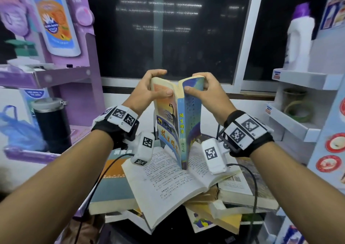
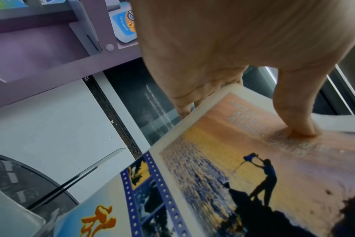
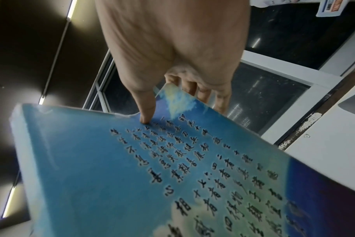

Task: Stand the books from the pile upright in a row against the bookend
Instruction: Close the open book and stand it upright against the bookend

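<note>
Forearms wearing tagged wristbands reach over the pile, and both hands grip one paperback [image 1: 178, 116] held spine toward the person, its covers splayed apart above the pile of books [image 1: 173, 184]. On the sunset front cover the left hand [image 1: 153, 88] pinches the upper edge, its thumb [image 2: 294, 112] pressed flat on the print and its fingers curled over the top. Across the spine the right hand [image 1: 207, 92] does the same on the blue back cover, thumb [image 3: 145, 110] on the outside and fingers [image 3: 205, 91] wrapped behind the top corner. So both grips are narrow pinches closed on that paperback. Its lower end hangs just above, or perhaps touching, an open book [image 1: 168, 176] that lies face up on top of the pile; which one cannot be told. To do this step well, the person should probably press the two covers together until the block is shut, then shift to a grip across the closed thickness before carrying it, since a splayed book will not stand. No bookend can be made out for certain, though thin dark wire shapes [image 1: 218, 131] stand behind the paperback. By count: one paperback in hand, one open book below it, and roughly five or six closed books beneath, overlapping too much for an exact tally.
</note>
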{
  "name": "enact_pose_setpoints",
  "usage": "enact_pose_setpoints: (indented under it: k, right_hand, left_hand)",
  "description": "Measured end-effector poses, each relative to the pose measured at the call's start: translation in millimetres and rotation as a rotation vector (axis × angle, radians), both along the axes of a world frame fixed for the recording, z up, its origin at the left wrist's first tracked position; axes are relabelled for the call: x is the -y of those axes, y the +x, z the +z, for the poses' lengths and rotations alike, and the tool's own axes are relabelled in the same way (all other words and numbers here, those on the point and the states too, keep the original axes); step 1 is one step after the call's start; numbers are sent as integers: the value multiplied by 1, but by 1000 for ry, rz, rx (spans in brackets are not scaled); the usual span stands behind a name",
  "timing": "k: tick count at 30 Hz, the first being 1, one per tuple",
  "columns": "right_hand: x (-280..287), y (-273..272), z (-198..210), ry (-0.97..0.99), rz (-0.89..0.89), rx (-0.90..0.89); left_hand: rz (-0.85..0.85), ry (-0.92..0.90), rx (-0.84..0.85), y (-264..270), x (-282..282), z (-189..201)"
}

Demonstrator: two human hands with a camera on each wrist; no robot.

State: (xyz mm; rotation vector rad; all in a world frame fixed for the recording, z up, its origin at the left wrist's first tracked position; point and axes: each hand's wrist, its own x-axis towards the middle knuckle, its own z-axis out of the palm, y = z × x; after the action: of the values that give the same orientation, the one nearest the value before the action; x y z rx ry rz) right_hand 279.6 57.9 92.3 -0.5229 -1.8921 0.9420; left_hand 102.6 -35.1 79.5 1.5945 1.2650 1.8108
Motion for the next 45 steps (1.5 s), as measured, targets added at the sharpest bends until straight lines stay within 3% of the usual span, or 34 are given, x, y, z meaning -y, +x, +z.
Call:
enact_pose_setpoints:
  k: [8,20,25,29,36,45]
  right_hand:
    - [8,4,1,13,189,147]
    - [24,2,0,-87,241,179]
    - [28,-2,9,3,200,272]
    - [29,-6,16,123,111,392]
    - [29,-5,31,92,129,585]
    - [24,-11,31,174,9,569]
  left_hand:
    - [-51,-17,31,0,-6,4]
    - [23,-26,253,-19,-14,-19]
    - [-58,7,407,-23,-17,-22]
    - [-64,-36,327,-22,-17,-20]
    - [-29,-25,331,-22,-19,-15]
    - [19,-31,339,-15,-28,-7]
